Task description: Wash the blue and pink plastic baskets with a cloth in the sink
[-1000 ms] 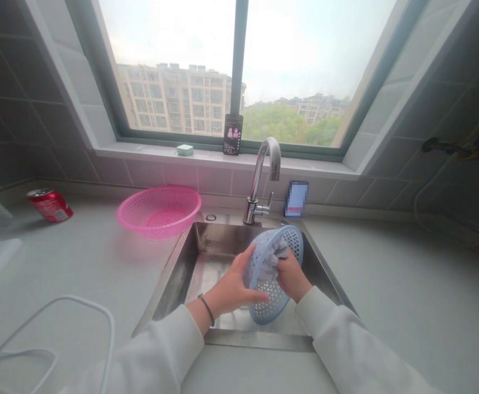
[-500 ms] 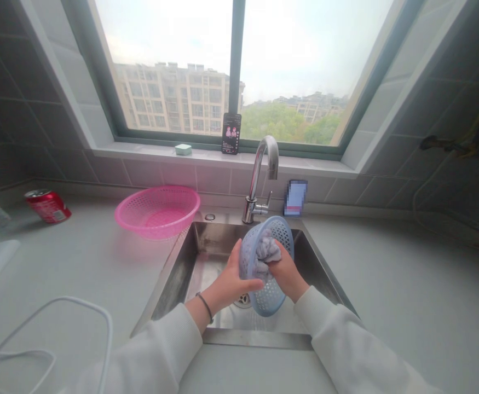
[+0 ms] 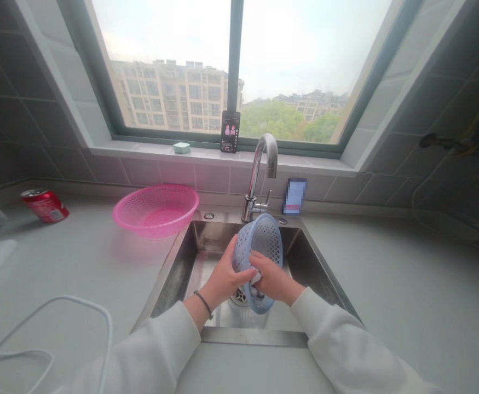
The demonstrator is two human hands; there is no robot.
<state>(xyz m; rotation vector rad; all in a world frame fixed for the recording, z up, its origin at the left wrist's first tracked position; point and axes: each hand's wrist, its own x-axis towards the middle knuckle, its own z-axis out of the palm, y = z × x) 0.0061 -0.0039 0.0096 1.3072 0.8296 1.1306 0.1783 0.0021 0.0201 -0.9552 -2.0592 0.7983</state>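
Note:
Over the steel sink [image 3: 173, 279] I hold a pale blue perforated basket [image 3: 261, 241] tilted on its side. My left hand [image 3: 223, 276] grips its left rim, fingers closed round the edge. My right hand [image 3: 272, 279] is inside the basket's lower part, closed on a greyish cloth [image 3: 255, 278] that is mostly hidden under the fingers. The chrome tap [image 3: 259, 175] stands just behind the basket; no water is visibly running.
A pink perforated basket [image 3: 156, 209] sits on the counter left of the sink. A red can [image 3: 44, 203] lies at far left. A white cable [image 3: 58, 328] loops at the near left. A phone [image 3: 230, 131] and a small green block [image 3: 181, 147] rest on the windowsill.
The blue basket has turned and shifted left and slightly up. My right hand with the cloth has slid from the upper inside down to the lower part.

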